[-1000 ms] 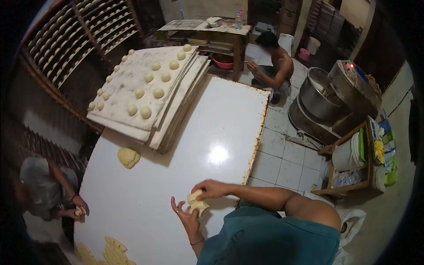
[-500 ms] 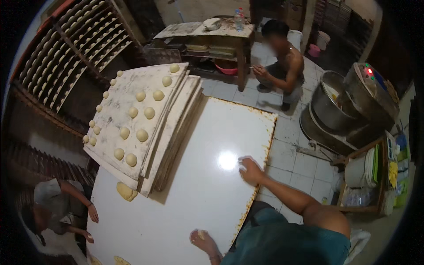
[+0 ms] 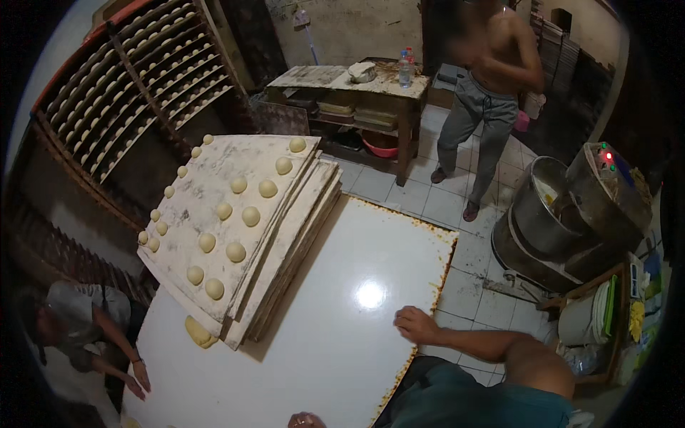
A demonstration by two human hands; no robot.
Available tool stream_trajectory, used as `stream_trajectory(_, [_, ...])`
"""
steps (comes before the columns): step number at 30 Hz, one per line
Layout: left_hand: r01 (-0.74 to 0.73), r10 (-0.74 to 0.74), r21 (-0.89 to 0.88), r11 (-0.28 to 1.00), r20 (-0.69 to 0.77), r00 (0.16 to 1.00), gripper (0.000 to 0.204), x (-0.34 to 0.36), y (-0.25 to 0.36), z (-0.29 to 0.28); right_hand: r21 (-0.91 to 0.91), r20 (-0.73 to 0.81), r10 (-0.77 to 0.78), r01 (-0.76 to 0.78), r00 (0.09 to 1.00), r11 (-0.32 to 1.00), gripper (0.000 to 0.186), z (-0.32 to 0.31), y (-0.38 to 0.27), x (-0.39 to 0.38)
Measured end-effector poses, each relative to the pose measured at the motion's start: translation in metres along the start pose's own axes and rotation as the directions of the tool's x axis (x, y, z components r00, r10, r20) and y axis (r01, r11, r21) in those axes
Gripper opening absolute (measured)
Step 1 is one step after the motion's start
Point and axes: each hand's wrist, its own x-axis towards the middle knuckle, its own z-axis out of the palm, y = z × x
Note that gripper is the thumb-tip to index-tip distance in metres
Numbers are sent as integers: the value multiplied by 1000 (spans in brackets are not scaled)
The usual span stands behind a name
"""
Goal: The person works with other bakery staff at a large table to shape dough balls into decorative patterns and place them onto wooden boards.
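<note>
My right hand (image 3: 417,325) rests on the white tabletop (image 3: 342,285) near its right edge, fingers curled in. Whatever lies under those fingers, if anything, is hidden. At the lower edge of the picture only the top of my left hand (image 3: 307,421) shows, low over the table; its fingers are cut off from sight. To the left stands a stack of floury boards (image 3: 285,242), with round dough balls (image 3: 235,252) spread on the top one. A flat yellowish piece of dough (image 3: 199,333) lies beside the stack's near corner.
A co-worker (image 3: 93,328) sits at the left with hands at the table edge. Another person (image 3: 485,93) stands beyond the table. At the right are a steel mixer (image 3: 531,207) and a wooden shelf (image 3: 599,321). Racks of dough balls (image 3: 135,85) stand far left.
The person who squatted beyond the table now stands. My view has tilted up, and my left hand has slid toward the lower edge. My right hand's fingers look more curled.
</note>
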Motion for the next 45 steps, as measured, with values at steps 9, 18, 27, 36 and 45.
stream_trajectory(9, [-213,28,-158,964,-738,675,24,-9,37,9,-76,-105,132,-140,986,987,10,4,-15,21])
stream_trajectory(18, [82,-506,-619,781,-551,663,23,42,21,4,-145,-194,492,-521,849,841,13,15,23,63])
stream_trajectory(27, [-5,-404,-564,826,-597,693,22,58,4,10,-100,-379,330,-393,865,914,8,0,50,59])
stream_trajectory(36, [-35,-350,-539,842,-595,723,21,44,-16,26,-175,-58,323,-328,945,928,15,-39,33,12])
stream_trajectory(45, [-24,-360,-550,835,-578,733,20,26,-48,31,-23,51,77,-76,996,997,9,-14,-4,14])
